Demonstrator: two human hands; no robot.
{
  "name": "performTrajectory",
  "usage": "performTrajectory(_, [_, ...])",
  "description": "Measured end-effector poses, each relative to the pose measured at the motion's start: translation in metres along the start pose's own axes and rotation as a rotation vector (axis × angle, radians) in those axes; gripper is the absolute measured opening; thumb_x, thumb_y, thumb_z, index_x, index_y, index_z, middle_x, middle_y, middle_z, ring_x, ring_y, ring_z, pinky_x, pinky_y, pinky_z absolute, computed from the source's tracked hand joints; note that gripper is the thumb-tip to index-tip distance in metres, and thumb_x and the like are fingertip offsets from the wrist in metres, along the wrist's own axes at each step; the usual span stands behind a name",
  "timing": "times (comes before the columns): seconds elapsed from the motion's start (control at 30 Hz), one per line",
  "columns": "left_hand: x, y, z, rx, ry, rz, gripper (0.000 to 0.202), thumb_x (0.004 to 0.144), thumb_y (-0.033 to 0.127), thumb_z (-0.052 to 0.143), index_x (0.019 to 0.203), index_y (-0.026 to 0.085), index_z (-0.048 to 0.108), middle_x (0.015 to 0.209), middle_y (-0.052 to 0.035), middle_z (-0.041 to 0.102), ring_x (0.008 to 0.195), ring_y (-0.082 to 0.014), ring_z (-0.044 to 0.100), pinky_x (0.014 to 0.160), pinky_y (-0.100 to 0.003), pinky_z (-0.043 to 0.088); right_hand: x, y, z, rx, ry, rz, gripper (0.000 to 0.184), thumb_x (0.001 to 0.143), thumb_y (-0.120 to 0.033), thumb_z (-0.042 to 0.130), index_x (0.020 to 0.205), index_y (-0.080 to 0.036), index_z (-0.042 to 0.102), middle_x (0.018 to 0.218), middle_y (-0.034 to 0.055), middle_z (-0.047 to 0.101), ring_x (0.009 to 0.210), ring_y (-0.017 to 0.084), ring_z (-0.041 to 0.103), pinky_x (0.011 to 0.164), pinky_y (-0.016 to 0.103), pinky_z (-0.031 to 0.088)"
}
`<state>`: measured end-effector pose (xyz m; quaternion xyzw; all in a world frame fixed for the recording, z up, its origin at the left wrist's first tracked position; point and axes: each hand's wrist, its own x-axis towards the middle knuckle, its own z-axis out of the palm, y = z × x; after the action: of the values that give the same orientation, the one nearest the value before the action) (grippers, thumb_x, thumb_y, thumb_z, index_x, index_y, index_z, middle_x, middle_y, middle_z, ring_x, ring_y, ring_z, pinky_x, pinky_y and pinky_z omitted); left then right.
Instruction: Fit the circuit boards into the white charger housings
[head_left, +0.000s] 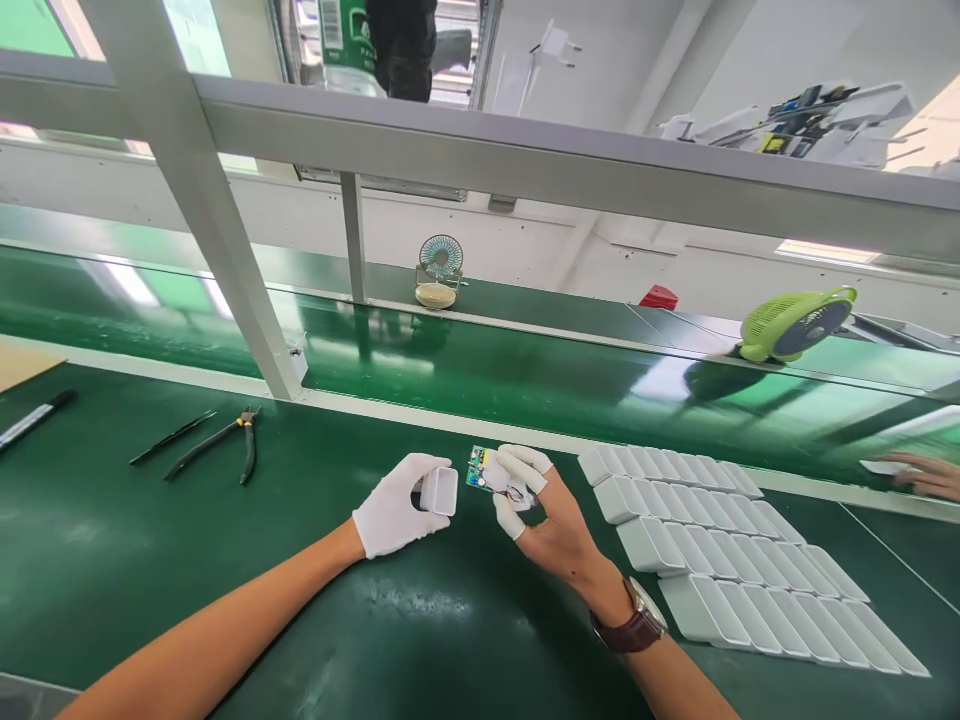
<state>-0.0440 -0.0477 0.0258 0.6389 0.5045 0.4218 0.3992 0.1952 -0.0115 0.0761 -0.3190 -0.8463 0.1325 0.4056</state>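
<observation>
My left hand [401,508], in a white glove, is closed around a small white plastic case [444,491] whose open end faces right. Just right of it, my right hand [544,505], with white finger cots on its fingers, grips a green circuit board [480,470] with a white part and thin wires attached. A short gap separates the board from the mouth of the case. Beyond my right hand, several more white plastic cases [720,560] lie in four tight rows on the green table [360,640].
Diagonal cutters [232,440], tweezers [174,437] and a marker pen [34,420] lie on the left. A metal post [202,200] and shelf rail stand ahead. Behind are a small fan [440,258] and a green fan [795,325]. Another person's hand [926,474] shows at far right.
</observation>
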Motion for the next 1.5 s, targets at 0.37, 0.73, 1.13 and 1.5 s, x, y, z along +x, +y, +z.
performTrajectory(0.37, [-0.001,-0.007,0.001,0.12,0.06,0.163,0.063,0.069,0.013,0.077,0.127,0.026,0.055,0.124,-0.0079,0.058,0.112,-0.0248,0.063,0.096,-0.041,0.056,-0.022,-0.014,0.02,-0.075,0.041,-0.143,0.071,0.088,-0.004,0.058,0.152,-0.027,0.037,0.134,0.0147,0.058,0.114,0.026,0.064,0.087,0.04,0.062])
performTrajectory(0.73, [-0.002,-0.006,0.004,0.225,0.078,0.262,0.063,0.071,0.01,0.072,0.129,0.027,0.053,0.125,-0.0084,0.058,0.115,-0.0256,0.062,0.099,-0.042,0.055,-0.026,-0.019,0.016,-0.057,-0.083,-0.09,0.07,0.09,-0.007,0.054,0.154,-0.026,0.031,0.127,0.0142,0.062,0.12,0.028,0.062,0.093,0.045,0.061])
performTrajectory(1.13, [-0.003,-0.007,0.007,0.284,0.092,0.371,0.065,0.074,0.003,0.065,0.132,0.028,0.049,0.125,-0.0085,0.056,0.113,-0.0237,0.061,0.097,-0.04,0.055,-0.027,-0.02,0.02,-0.076,-0.114,-0.08,0.068,0.09,-0.008,0.053,0.152,-0.027,0.03,0.123,0.0129,0.063,0.118,0.029,0.062,0.091,0.047,0.061])
performTrajectory(1.5, [-0.003,-0.007,0.007,0.283,0.075,0.331,0.062,0.075,0.008,0.068,0.131,0.029,0.05,0.125,-0.0083,0.058,0.115,-0.0251,0.062,0.097,-0.042,0.056,-0.027,-0.02,0.023,-0.104,-0.085,-0.098,0.069,0.089,-0.006,0.054,0.152,-0.026,0.032,0.125,0.0144,0.062,0.119,0.03,0.061,0.091,0.048,0.061])
